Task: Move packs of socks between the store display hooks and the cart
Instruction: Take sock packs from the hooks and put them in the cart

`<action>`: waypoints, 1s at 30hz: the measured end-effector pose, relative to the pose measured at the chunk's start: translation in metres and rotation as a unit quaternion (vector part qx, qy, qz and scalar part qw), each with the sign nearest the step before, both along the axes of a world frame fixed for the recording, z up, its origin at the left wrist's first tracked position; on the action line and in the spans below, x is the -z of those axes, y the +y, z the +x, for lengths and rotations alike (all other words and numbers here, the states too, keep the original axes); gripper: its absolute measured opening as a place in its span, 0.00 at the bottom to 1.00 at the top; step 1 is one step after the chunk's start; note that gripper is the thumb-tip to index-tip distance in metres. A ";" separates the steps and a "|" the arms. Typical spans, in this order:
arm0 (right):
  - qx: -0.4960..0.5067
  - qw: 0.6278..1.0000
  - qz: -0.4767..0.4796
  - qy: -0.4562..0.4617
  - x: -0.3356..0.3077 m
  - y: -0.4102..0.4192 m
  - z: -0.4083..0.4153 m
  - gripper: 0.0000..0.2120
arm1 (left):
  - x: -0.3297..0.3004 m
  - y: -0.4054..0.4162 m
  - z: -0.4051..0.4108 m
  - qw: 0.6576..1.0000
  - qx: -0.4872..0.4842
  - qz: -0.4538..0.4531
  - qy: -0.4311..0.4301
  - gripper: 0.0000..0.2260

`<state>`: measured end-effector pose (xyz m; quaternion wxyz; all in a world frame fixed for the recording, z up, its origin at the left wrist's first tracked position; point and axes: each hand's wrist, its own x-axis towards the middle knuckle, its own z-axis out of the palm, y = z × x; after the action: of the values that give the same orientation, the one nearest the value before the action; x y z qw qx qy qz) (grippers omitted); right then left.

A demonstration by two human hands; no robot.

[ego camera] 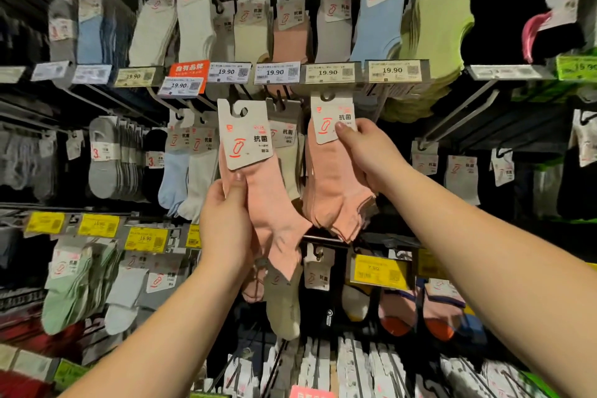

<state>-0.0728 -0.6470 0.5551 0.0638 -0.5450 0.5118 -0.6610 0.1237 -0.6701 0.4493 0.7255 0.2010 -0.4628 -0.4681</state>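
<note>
- Two bare forearms come into view from the bottom edge, with no sleeves showing on either.
- The left hand [226,223] wears no glove, ring or band; its thumbnail is short and unpainted.
- The right hand [368,155] is likewise ungloved, with short plain nails.
- Both wrists are bare, with no watch or bracelet.

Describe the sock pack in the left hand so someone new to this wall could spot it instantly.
Start at the row of 19.90 price tags across the display. Just below its middle, two pink packs are held up. The pink sock pack in the left hand is tilted, its card hook hole free, unlike the bundle the right hand holds.
</note>
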 end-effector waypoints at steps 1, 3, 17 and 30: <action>0.007 1.000 -0.004 0.006 -0.004 -0.002 0.000 0.13 | 0.001 0.001 0.000 1.000 0.009 -0.001 -0.002 0.07; 0.022 0.999 -0.019 0.013 -0.012 -0.004 0.002 0.14 | 0.004 0.001 -0.003 1.000 0.023 -0.001 -0.011 0.07; 0.142 0.981 0.131 0.014 0.000 -0.046 -0.014 0.32 | 0.004 0.007 -0.017 0.998 0.060 -0.012 -0.030 0.07; 0.221 0.965 0.093 0.108 0.006 -0.013 -0.018 0.32 | 0.003 0.012 -0.022 0.994 0.105 -0.001 0.000 0.07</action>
<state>-0.0911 -0.6597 0.5488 -0.0887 -0.4780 0.6829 -0.5453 0.1018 -0.6577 0.4468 0.6722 0.1503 -0.4821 -0.5414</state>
